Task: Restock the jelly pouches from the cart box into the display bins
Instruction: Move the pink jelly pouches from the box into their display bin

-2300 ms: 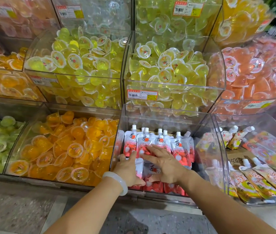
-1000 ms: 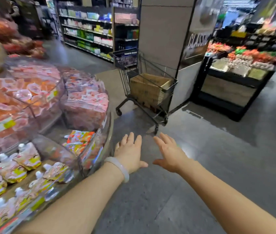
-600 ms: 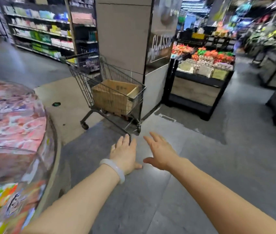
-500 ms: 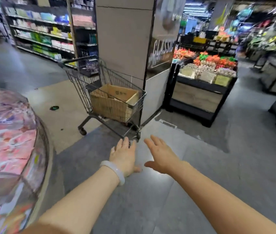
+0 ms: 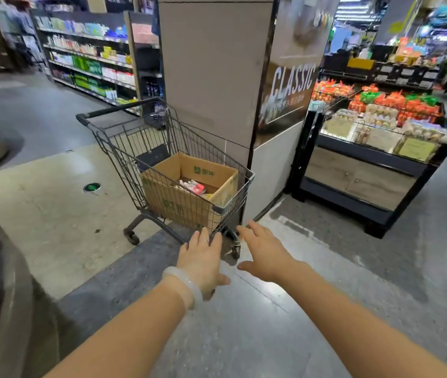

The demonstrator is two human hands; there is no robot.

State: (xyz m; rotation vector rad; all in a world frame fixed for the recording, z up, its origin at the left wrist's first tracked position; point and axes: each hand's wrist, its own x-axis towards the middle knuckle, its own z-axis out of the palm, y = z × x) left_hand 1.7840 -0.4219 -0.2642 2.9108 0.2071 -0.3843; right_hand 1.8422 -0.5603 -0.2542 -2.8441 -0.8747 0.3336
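Both arms are being held out ahead over the grey floor. The left hand is being held palm down with its fingers straight and together, released and grasping nothing; a pale bangle is being worn at its wrist and a thin ring on one finger. The right hand is likewise being held flat with its fingers spread, its grip released and nothing being grasped.

Just beyond the fingertips, a wire shopping cart is being seen standing on the floor, its near corner lying between the two hands in the view. Whether either hand is touching the cart cannot be told. A cardboard box with its top open is being carried in the cart's basket, set against the near end. The jelly pouches, pink and white, are lying low inside the box, toward its far wall.

Behind the cart, a square pillar bearing a sign reading CLASSIC is being seen. A dark produce stand is standing to the right of it, and stocked shelves are lining the far left.
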